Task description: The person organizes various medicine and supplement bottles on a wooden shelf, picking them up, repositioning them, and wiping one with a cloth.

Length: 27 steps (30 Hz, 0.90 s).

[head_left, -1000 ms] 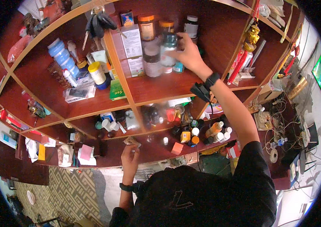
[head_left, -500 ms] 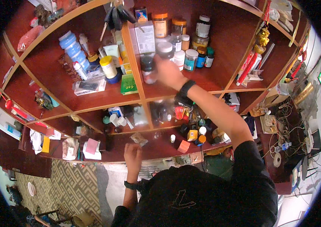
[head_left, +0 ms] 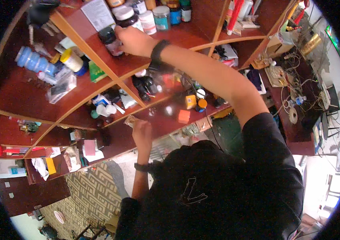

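On the upper shelf, beside the wooden divider, stands a jar with a black lid and a pale reddish lower part (head_left: 112,41). My right hand (head_left: 136,42) reaches up to it, the fingers closed against its right side; the far side of the grip is hidden. Lower down, over the desk-level ledge, my left hand (head_left: 141,133) is curled, with a small clear plastic bag of brown contents (head_left: 130,120) at its fingertips. Just right of the black-lidded jar are a white-lidded jar (head_left: 124,15) and a white tub (head_left: 147,22).
A white box (head_left: 97,15) stands behind the jar. Left of the divider are a yellow-lidded tub (head_left: 71,60), stacked blue containers (head_left: 34,61) and a green box (head_left: 96,71). An orange box (head_left: 184,116) and an orange-capped bottle (head_left: 202,105) sit on the ledge. Tangled cables (head_left: 292,90) lie at right.
The whole view has turned and shifted, moving the shelves up and left in the picture. My right hand remains at the black-lidded jar, now less blurred. My left hand remains by the small bag.
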{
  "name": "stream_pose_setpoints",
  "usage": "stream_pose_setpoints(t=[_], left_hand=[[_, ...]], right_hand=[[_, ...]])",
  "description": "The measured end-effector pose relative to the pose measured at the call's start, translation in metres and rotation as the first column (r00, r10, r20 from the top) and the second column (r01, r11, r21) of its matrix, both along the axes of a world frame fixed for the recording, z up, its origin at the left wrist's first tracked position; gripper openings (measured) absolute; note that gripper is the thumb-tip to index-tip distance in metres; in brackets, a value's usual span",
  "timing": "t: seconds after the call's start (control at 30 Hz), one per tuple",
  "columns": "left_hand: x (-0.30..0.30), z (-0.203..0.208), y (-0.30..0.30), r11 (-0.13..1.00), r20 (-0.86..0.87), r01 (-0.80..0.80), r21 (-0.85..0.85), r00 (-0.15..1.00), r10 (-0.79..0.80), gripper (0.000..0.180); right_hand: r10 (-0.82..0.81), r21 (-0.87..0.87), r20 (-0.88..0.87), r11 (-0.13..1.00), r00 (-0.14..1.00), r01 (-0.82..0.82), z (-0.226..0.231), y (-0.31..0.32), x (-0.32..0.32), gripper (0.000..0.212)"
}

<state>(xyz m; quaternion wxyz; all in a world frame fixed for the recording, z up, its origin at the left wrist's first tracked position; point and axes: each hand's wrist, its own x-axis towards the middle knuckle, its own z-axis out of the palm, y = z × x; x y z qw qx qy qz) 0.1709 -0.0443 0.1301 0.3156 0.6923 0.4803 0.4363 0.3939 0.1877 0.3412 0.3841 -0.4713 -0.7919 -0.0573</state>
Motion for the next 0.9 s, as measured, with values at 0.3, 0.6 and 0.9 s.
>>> stream_pose_setpoints(t=[0.3, 0.6, 0.9], left_hand=[[0.081, -0.058, 0.028, 0.929, -0.317, 0.37, 0.013, 0.883, -0.347, 0.038], [0.135, -0.114, 0.008, 0.859, -0.659, 0.505, -0.086, 0.618, -0.429, 0.076], [0.111, -0.106, -0.006, 0.949, -0.727, 0.305, -0.08, 0.634, -0.265, 0.024]], right_hand=[[0.099, -0.465, -0.365, 0.842, 0.926, -0.273, 0.081, -0.183, 0.075, 0.035], [-0.255, -0.517, -0.556, 0.851, 0.791, -0.089, -0.143, -0.255, 0.154, 0.027], [-0.585, -0.686, -0.061, 0.613, 0.809, 0.391, -0.314, -0.285, 0.137, 0.067]])
